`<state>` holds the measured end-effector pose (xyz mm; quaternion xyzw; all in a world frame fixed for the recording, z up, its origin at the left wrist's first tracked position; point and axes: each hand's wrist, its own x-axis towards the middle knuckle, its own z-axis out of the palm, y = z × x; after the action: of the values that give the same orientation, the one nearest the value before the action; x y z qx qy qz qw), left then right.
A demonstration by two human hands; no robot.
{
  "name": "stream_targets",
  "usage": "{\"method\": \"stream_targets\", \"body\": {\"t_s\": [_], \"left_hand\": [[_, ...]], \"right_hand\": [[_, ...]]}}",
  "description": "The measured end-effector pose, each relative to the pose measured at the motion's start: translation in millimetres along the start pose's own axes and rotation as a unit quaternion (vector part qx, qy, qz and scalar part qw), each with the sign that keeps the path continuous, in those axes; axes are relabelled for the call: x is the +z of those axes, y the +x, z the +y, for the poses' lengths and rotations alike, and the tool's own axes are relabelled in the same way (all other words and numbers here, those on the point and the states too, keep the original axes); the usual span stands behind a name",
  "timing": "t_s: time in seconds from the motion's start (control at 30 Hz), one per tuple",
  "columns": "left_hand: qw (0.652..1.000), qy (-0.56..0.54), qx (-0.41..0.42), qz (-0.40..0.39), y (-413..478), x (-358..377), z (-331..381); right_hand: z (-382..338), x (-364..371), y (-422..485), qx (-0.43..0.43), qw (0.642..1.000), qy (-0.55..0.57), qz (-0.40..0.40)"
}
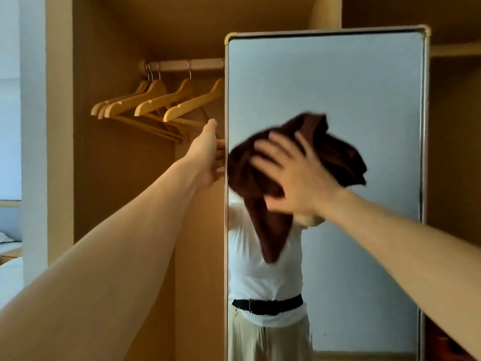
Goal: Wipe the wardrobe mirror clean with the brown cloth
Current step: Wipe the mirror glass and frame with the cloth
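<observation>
head view: my flat right hand (294,175) presses the brown cloth (330,144) on the mirror (351,82), left hand (208,157) gripping its edge. i judge wiping underway, much glass left.

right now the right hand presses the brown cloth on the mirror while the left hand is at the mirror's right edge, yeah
Not quite: the head view shows the left hand at the left edge of the mirror; the right hand does press the brown cloth on it.
</observation>
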<state>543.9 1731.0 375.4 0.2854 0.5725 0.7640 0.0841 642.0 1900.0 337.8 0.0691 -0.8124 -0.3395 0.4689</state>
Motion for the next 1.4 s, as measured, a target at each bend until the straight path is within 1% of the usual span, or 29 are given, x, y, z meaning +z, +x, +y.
{"method": "stream_targets", "body": {"t_s": [0.07,0.1,0.17,0.3,0.33,0.4,0.53,0.6,0.7,0.73,0.77,0.83,0.87,0.9,0.93,0.97,1.0,1.03,1.07,1.1,1.13,1.17,1.2,1.27,1.3,1.33,1.37,1.4], "left_hand": [[1.000,0.016,0.000,-0.002,1,-2,-2],[1.000,0.028,-0.001,-0.011,-1,-2,-3],[0.999,0.045,-0.001,-0.027,-6,3,-5],[0.999,0.033,0.022,-0.005,-16,14,-6],[0.999,0.034,0.025,-0.003,-17,16,-5],[0.999,0.042,0.034,0.008,-20,19,-7],[0.996,0.053,0.062,0.030,-19,19,-20],[0.996,0.045,0.069,0.029,-20,19,-25],[0.995,0.057,0.078,0.016,-23,18,-26],[0.994,0.064,0.083,0.015,-24,17,-26],[0.994,0.063,0.086,0.014,-25,17,-27],[0.993,0.061,0.100,0.021,-27,19,-27],[0.983,0.113,0.135,0.045,-28,21,-28],[0.953,0.216,0.191,0.091,-29,24,-28],[0.903,0.318,0.259,0.129,-31,29,-27],[0.846,0.385,0.338,0.146,-36,37,-26],[0.797,0.421,0.410,0.141,-43,49,-25],[0.752,0.451,0.467,0.117,-47,62,-25],[0.708,0.491,0.501,0.081,-49,79,-29],[0.674,0.533,0.510,0.038,-52,97,-34],[0.658,0.564,0.499,-0.004,-53,115,-42],[0.669,0.573,0.471,-0.039,-54,131,-50],[0.708,0.554,0.434,-0.063,-55,143,-55],[0.805,0.459,0.370,-0.069,-56,164,-66],[0.836,0.411,0.357,-0.061,-55,172,-69],[0.852,0.382,0.355,-0.046,-54,178,-71],[0.853,0.374,0.362,-0.026,-51,180,-74],[0.839,0.391,0.378,0.001,-49,181,-78]], "right_hand": [[26,-12,31,0.115,0.993,0.001,0.017],[36,-17,43,0.159,0.987,0.008,0.027],[40,-19,53,0.215,0.975,0.023,0.053],[4,2,22,0.299,0.945,0.033,0.131],[-8,9,7,0.305,0.942,0.036,0.137],[-37,25,-32,0.283,0.949,0.045,0.131],[-90,47,-111,0.257,0.962,0.063,0.073],[-90,48,-124,0.233,0.970,0.057,0.037],[-57,32,-114,0.195,0.980,0.040,0.022],[-41,25,-106,0.206,0.978,0.032,0.022],[-23,18,-96,0.235,0.971,0.027,0.026],[18,3,-68,0.323,0.945,0.031,0.043],[39,-4,-56,0.363,0.930,0.042,0.051],[57,-11,-46,0.391,0.917,0.054,0.059],[69,-15,-40,0.407,0.909,0.062,0.060],[75,-16,-37,0.412,0.907,0.062,0.058],[75,-14,-38,0.412,0.908,0.056,0.057],[70,-11,-41,0.410,0.909,0.048,0.056],[64,-8,-47,0.408,0.911,0.042,0.051],[59,-7,-53,0.404,0.913,0.038,0.042],[56,-7,-59,0.395,0.918,0.035,0.026],[56,-7,-65,0.380,0.925,0.028,0.008],[58,-9,-69,0.359,0.933,0.018,-0.008],[67,-13,-76,0.317,0.948,0.008,-0.035],[72,-15,-79,0.303,0.952,0.013,-0.046],[76,-17,-80,0.294,0.954,0.026,-0.057],[79,-20,-81,0.281,0.956,0.043,-0.066],[83,-23,-84,0.264,0.960,0.063,-0.073]]}}
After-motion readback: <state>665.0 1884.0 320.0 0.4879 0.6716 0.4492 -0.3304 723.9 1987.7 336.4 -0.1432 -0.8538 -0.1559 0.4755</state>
